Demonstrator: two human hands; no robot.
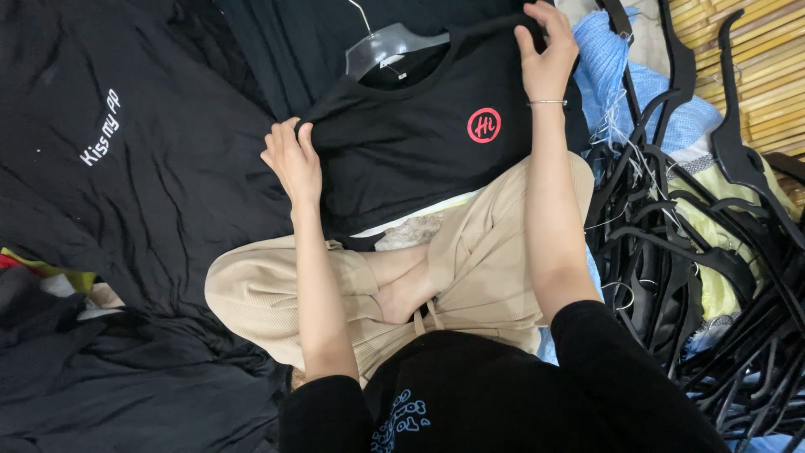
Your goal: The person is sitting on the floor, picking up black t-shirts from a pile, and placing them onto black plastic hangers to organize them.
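You're sitting cross-legged on the floor w/ a black T-shirt (pixel 419 143) spread over your knees, red round logo on the chest. A clear plastic hanger (pixel 390 46) sits in the neck opening, hook pointing up and away from you.

Your left hand (pixel 292 159) is clenched on the shirt's left shoulder/sleeve edge, fabric bunched between thumb and fingers. Your right hand (pixel 547 54) is grasping the other shoulder up near the collar, fingers curled over the cloth (thin bracelet on that wrist). Both hands hold the shirt; neither touches the hanger directly, as far as I can see.

Step in hand, by my read: you're seating the shirt on the hanger, working the shoulders over the hanger's arms. The left shoulder looks bunched, so it's prob. not fully on yet. The next move calls for pulling each shoulder seam out over the hanger ends, then smoothing the body so it hangs flat; keep the collar centred on the hook.

Around you: a heap of black clothes (pixel 126 168) lies to your left, touching your knee. A tangled pile of black hangers (pixel 696 268) is just beside your right leg, w/ some light blue cloth (pixel 612 75) behind it and a bamboo mat (pixel 755 50) at the far right.
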